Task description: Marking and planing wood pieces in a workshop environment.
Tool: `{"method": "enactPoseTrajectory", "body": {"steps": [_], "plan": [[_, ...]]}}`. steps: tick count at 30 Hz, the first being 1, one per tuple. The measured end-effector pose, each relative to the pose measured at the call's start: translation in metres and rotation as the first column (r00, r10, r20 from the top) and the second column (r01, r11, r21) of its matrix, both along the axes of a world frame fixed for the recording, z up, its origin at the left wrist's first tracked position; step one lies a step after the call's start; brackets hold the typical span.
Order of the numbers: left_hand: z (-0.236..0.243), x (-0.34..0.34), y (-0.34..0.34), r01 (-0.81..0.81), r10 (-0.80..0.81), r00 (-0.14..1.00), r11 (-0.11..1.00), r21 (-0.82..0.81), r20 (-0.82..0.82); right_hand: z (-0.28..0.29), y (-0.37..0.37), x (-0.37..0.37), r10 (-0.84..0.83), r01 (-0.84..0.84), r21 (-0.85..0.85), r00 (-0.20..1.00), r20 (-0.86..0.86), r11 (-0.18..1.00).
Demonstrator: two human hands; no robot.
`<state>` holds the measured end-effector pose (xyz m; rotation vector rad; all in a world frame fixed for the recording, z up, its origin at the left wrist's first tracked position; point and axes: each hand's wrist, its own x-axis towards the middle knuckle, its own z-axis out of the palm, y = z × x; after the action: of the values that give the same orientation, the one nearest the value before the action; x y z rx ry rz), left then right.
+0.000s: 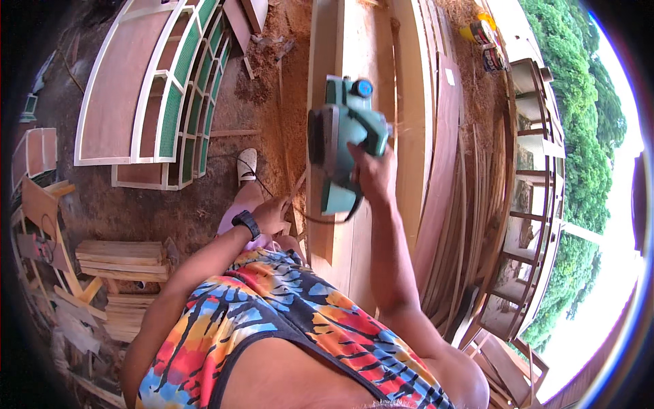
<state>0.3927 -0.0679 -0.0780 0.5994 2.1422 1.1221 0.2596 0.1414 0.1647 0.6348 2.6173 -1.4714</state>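
Note:
My right hand [375, 170] is wrapped round the handle of a teal electric planer [347, 126] with a blue knob at its far end. The planer is over a long pale wooden beam [327, 242], tilted so its dark side faces left; I cannot tell whether its sole touches the wood. A dark power cord [320, 221] loops from the planer's near end toward my left hand [274, 215], which is closed on it beside the beam. That hand's fingertips are partly hidden, and a thin wooden strip [298, 185] lies close by.
Long boards [446, 150] lie lengthwise right of the beam. White-edged wooden frames with green mesh [146, 95] stand far left. Stacked short planks [122, 259] are near left. Sawdust [272, 102] covers the ground. Yellow and dark containers [485, 41] sit far right.

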Motion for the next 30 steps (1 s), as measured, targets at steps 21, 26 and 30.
{"method": "enactPoseTrajectory", "body": {"steps": [21,26,30], "plan": [[-0.041,-0.109,-0.085,-0.349,0.307,0.929,0.914,-0.208,-0.207,0.002,0.012,-0.063,0.089,-0.104,-0.119,0.988,-0.123,0.987],[-0.05,-0.068,-0.106,-0.313,0.227,0.939,0.874,-0.372,-0.258,0.016,0.012,0.135,-0.038,0.053,-0.104,0.988,0.148,0.993],[-0.062,-0.041,-0.104,-0.329,0.278,0.943,0.866,-0.376,-0.185,0.014,0.013,0.228,-0.104,0.128,-0.093,0.968,0.227,0.987]]}}
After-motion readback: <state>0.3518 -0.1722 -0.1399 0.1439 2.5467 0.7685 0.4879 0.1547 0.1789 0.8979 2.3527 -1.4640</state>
